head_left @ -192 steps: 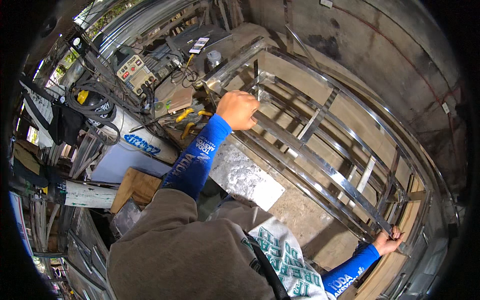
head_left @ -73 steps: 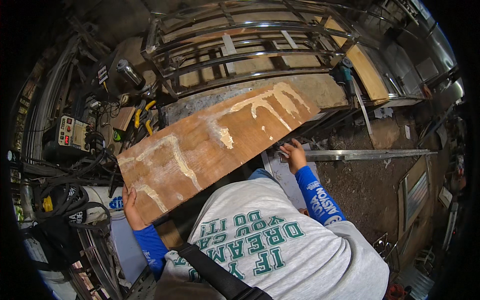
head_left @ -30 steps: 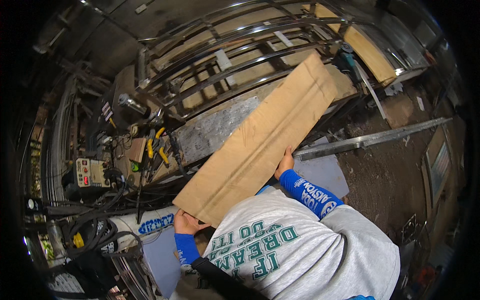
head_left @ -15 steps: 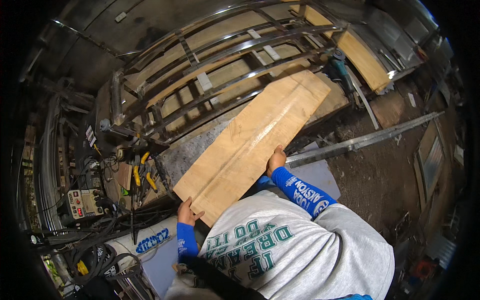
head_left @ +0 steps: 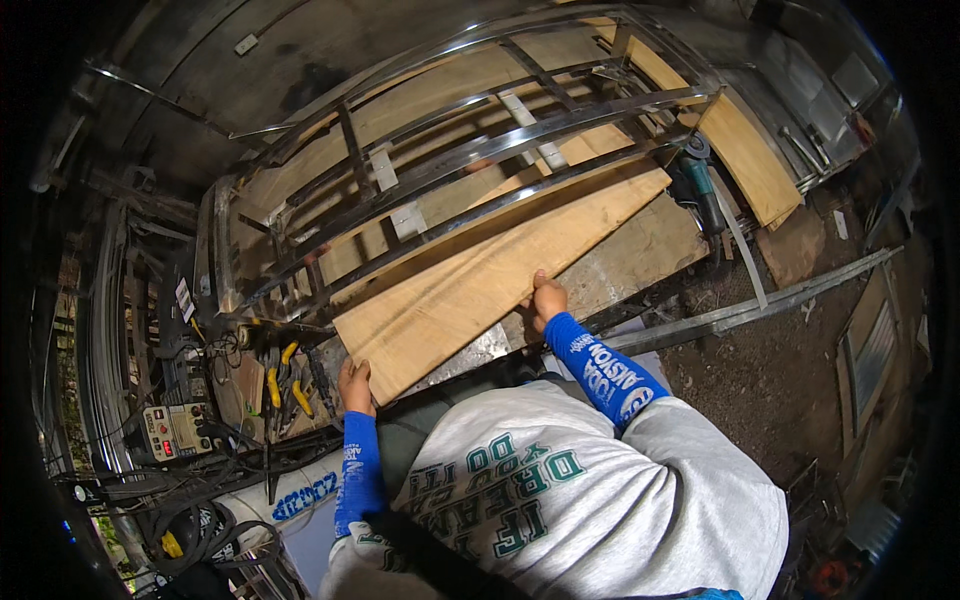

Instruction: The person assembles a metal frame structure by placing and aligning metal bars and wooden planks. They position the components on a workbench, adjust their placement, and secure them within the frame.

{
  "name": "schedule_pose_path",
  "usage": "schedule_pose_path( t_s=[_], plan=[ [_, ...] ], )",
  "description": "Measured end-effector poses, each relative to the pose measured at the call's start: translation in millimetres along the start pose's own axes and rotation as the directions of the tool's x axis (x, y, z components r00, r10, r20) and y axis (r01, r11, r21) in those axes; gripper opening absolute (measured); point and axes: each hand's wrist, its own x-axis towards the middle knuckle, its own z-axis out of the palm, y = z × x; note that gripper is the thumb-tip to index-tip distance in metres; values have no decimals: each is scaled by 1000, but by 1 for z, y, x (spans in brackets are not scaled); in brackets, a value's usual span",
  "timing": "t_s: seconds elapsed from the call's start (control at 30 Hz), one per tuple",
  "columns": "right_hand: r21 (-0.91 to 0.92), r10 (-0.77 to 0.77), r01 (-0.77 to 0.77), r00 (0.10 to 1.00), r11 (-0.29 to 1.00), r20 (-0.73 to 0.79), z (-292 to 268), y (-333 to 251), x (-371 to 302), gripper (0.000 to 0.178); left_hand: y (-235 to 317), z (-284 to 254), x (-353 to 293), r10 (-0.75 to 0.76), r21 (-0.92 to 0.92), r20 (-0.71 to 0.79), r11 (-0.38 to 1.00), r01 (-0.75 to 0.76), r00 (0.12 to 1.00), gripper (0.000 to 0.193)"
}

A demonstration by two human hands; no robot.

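Note:
A long plywood board (head_left: 480, 275) lies slantwise in front of me, its far edge partly under a bar of the metal frame (head_left: 470, 130). At the board's lower left corner my left hand (head_left: 356, 386) grips the edge. My right hand (head_left: 545, 299) grips the near edge right of the middle, thumb on top. The fingers of both hands under the board are hidden. Below the board shows the worktable (head_left: 625, 250), on which the frame rests.
A teal angle grinder (head_left: 703, 190) lies right of the frame, near a long metal bar (head_left: 740, 318). Yellow-handled pliers (head_left: 274, 385) and a control box (head_left: 172, 432) with cables are at left. A curved wooden panel (head_left: 750, 165) stands at far right.
Both hands have pushed the board away from my body toward the metal frame. Its far edge has gone in under the frame's bar, and the board looks flatter.

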Motion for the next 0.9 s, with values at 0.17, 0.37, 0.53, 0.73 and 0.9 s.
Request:
schedule_pose_path(
  t_s=[0.17, 0.37, 0.53, 0.73, 0.9],
  plan=[
    [2, 3, -3, 996, 1000, 86, 19, -1, 21, 36, 6, 31, -20, 148, 368, -223, 928, -57, 964, 76],
    [72, 15, -23, 993, 997, 114, 55, -12, 28, 36, -26, 21, -26, 49, 150, -73, 988, -37, 996, 84],
    [-19, 12, -10, 995, 1000, 98, 70, -10, 44, 38, -8, 30, -8, 104, -144, -17, 984, -106, 994, 64],
    [-325, 210, -116, 940, 939, 270, 45, -35, 63, 44, -1, 57, -8, 208, -149, -17, 967, -209, 978, 86],
    [-269, 133, -62, 958, 961, 252, 40, -34, 60, 44, -2, 61, 2, 94, -123, -91, 987, -105, 991, 106]
  ],
)
